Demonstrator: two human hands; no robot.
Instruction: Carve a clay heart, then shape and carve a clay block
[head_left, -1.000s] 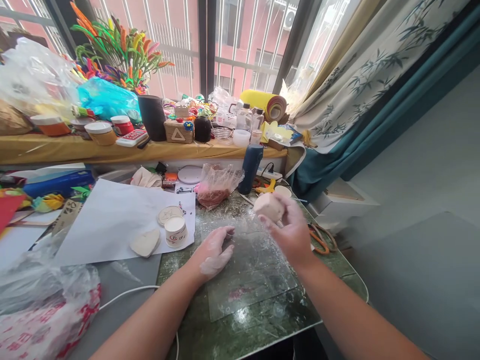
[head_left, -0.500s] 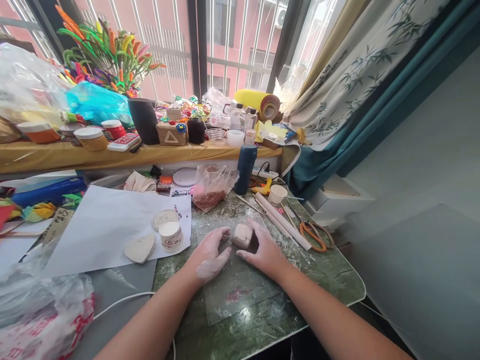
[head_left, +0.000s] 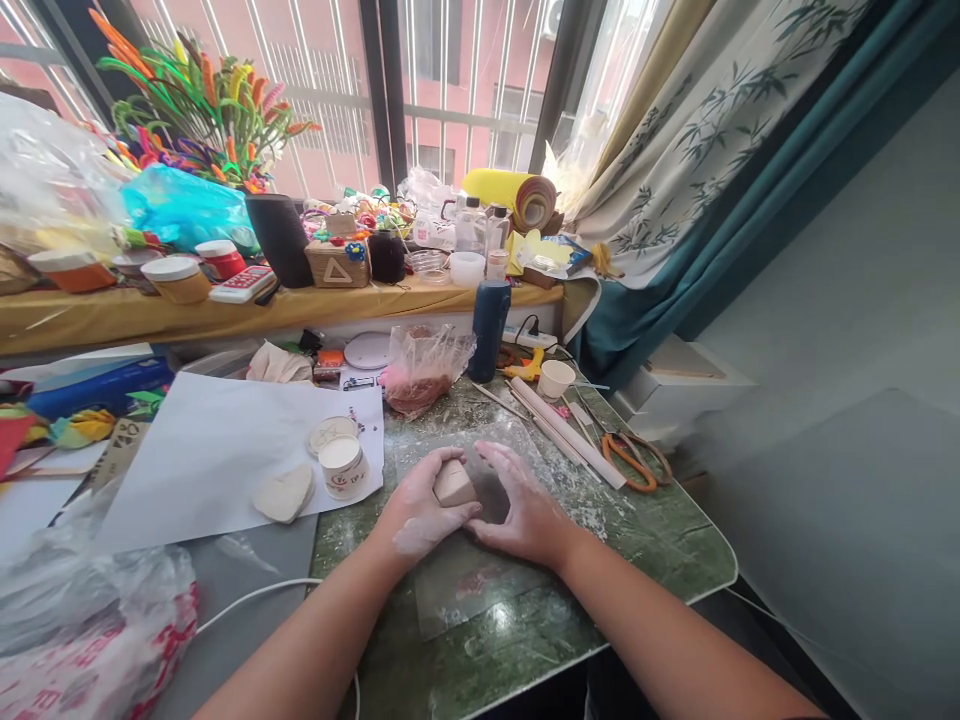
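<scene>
Pale clay block (head_left: 454, 486) now in the left hand (head_left: 421, 508).
Half a second ago the block sat by the right hand (head_left: 531, 512); now the left hand's fingers and thumb wrap it, low over the clear sheet (head_left: 448, 602) on the table (head_left: 679, 545). The right hand is curved and holds nothing, its thumb close to the left thumb (whether they touch is hard to tell). The shift seems to make the left hand the steadying one, leaving the right unburdened.
</scene>
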